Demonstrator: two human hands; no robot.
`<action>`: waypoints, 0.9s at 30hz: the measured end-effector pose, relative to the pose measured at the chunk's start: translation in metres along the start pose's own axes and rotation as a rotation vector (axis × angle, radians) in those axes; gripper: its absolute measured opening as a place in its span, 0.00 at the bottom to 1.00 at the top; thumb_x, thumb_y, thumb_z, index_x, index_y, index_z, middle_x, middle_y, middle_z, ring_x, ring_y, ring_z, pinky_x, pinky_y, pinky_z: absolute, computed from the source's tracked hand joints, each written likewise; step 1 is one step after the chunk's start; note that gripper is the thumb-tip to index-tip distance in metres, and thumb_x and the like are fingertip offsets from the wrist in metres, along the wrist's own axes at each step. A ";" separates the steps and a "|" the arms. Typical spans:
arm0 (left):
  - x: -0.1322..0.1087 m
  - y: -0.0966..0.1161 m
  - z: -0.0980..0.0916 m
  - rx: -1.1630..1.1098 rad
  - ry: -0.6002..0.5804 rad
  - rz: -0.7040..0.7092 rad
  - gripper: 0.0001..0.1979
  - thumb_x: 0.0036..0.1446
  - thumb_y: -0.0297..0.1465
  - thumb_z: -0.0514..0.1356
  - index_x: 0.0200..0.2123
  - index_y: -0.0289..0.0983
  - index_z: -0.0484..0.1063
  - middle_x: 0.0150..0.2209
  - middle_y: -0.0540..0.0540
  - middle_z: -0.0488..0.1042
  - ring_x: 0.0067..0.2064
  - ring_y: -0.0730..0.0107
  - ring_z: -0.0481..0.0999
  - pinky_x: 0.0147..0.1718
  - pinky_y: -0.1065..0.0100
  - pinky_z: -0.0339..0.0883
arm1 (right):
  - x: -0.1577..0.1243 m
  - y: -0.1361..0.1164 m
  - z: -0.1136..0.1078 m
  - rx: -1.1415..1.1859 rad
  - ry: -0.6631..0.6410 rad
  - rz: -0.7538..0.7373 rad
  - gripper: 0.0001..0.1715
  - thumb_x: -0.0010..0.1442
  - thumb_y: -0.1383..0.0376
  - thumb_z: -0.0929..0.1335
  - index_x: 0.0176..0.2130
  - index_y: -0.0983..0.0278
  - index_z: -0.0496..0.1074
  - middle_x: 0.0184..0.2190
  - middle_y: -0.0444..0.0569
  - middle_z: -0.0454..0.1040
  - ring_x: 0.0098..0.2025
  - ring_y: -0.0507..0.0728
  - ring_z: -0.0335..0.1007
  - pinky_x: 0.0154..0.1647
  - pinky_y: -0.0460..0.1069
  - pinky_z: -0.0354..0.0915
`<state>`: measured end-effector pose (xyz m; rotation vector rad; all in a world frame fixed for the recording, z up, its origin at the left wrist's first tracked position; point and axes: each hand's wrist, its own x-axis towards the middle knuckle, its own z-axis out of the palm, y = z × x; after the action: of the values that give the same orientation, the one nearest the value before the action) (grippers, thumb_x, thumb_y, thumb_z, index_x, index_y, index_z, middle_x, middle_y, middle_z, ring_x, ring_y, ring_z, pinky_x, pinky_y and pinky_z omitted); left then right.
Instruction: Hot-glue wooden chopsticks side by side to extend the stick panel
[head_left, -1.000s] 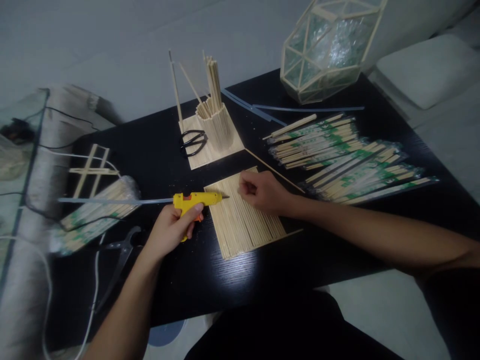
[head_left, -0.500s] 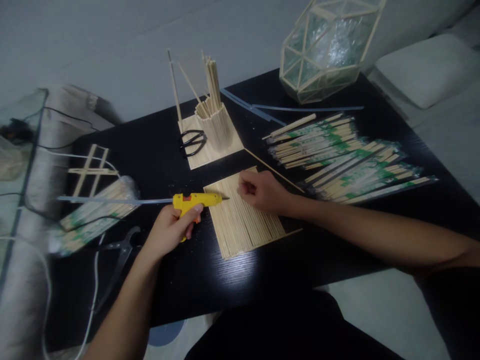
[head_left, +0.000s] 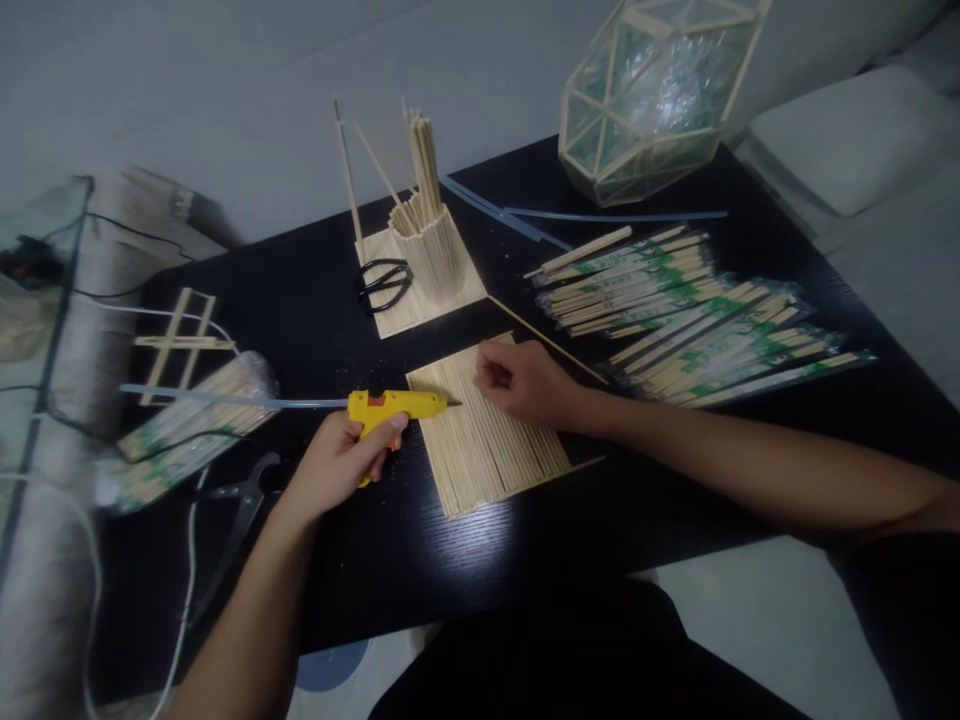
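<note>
My left hand [head_left: 349,460] is wrapped round the handle of a yellow hot glue gun [head_left: 397,404], whose nozzle points right over a panel of wooden sticks [head_left: 480,450]. A long clear glue stick [head_left: 232,398] juts out of the gun's back. Over the panel's upper right part, my right hand [head_left: 525,380] is closed with fingers curled in. Whatever its fingertips may hold is hidden. The panel lies flat on the black table, its sticks side by side, with one stick along the near edge poking out to the right.
Behind the panel, a stick cup [head_left: 431,260] full of chopsticks stands on a stick base with black-handled scissors [head_left: 384,285]. Wrapped chopsticks [head_left: 697,320] lie at right, a faceted frame [head_left: 645,110] behind them. Pliers [head_left: 244,500], cords and a wrapped bundle [head_left: 195,430] are at left.
The glue gun in my left hand has shifted very slightly to the right and its back end has tilted a little. My right hand stays in place.
</note>
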<state>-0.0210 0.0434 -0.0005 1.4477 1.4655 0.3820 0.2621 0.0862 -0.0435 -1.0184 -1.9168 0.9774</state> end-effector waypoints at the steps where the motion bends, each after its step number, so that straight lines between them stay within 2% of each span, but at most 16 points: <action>1: 0.000 0.001 0.000 0.005 -0.003 -0.002 0.26 0.65 0.51 0.62 0.24 0.37 0.76 0.13 0.51 0.69 0.15 0.74 0.67 0.17 0.74 0.60 | 0.000 0.000 0.000 0.000 -0.004 0.001 0.11 0.57 0.73 0.66 0.29 0.60 0.61 0.23 0.37 0.64 0.25 0.49 0.58 0.31 0.47 0.53; 14: -0.003 0.006 0.000 0.039 -0.041 -0.030 0.27 0.63 0.52 0.63 0.22 0.37 0.75 0.12 0.50 0.69 0.14 0.74 0.66 0.16 0.74 0.58 | 0.000 0.002 0.001 0.012 0.019 -0.052 0.11 0.58 0.73 0.66 0.30 0.60 0.61 0.22 0.36 0.63 0.24 0.49 0.57 0.30 0.46 0.52; 22: -0.004 0.008 -0.001 0.041 -0.080 -0.042 0.26 0.61 0.52 0.64 0.22 0.37 0.74 0.12 0.50 0.69 0.15 0.74 0.66 0.17 0.74 0.58 | 0.001 0.000 0.000 -0.020 0.000 -0.003 0.12 0.58 0.73 0.66 0.29 0.59 0.59 0.23 0.37 0.64 0.25 0.49 0.56 0.30 0.47 0.52; 27: -0.006 0.007 -0.002 0.045 -0.106 -0.096 0.27 0.59 0.54 0.64 0.23 0.37 0.74 0.13 0.50 0.68 0.15 0.74 0.66 0.17 0.74 0.58 | 0.000 0.001 0.001 -0.019 0.007 -0.011 0.12 0.57 0.74 0.66 0.29 0.59 0.59 0.23 0.37 0.63 0.25 0.49 0.56 0.30 0.47 0.52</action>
<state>-0.0202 0.0409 0.0085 1.4056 1.4599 0.2112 0.2616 0.0867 -0.0443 -1.0195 -1.9274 0.9500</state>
